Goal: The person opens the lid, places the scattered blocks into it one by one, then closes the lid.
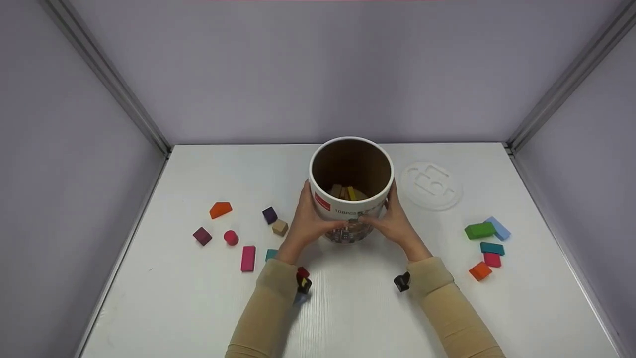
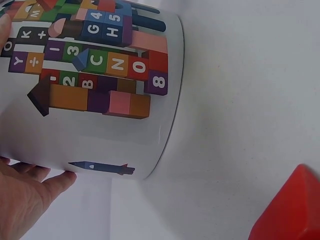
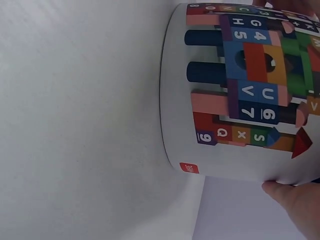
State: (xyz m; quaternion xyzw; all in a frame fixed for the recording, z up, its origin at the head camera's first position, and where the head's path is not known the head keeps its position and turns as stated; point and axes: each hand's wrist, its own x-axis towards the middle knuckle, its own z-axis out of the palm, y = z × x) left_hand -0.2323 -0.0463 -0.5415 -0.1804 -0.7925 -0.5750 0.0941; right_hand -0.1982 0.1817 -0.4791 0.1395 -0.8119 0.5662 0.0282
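Note:
A white round bucket [image 1: 325, 209] with printed pictures of toy blocks is between my two hands at the middle of the table. Its mouth is uncovered, and a few wooden blocks [image 1: 343, 192] lie at the bottom inside. My left hand [image 1: 305, 221] grips the left wall, thumb across the front and fingers round the side. From the right, my right hand [image 1: 397, 221] holds the opposite wall the same way. The printed block castle [image 2: 100, 65] fills much of the left wrist view; beside it are the fingers [image 2: 57, 185] of my left hand.
A round white lid [image 1: 431, 186] lies right of the bucket. Loose blocks are scattered at the left, among them an orange block [image 1: 220, 210] and a pink block [image 1: 248, 258]. At the right lie several more, including a green block [image 1: 480, 230]. Walls enclose the table's back and sides.

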